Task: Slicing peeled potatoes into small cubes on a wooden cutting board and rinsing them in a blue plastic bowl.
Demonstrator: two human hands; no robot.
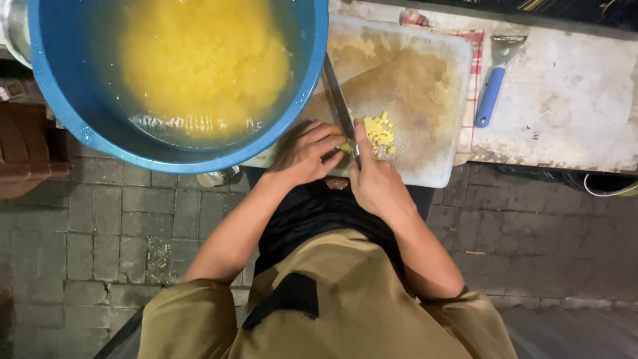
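while the right hand point(373, 179) grips a knife point(339, 106) over the cutting board point(432, 159), the left hand point(307, 154) curls, pinning yellow pieces point(379, 131) beside the blue tub point(60, 100).

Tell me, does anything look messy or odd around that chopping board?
The white cutting board is heavily stained brown-yellow, and its near edge overhangs the worn counter. The big blue tub of yellow pieces in water covers the board's left part, crowding the knife.
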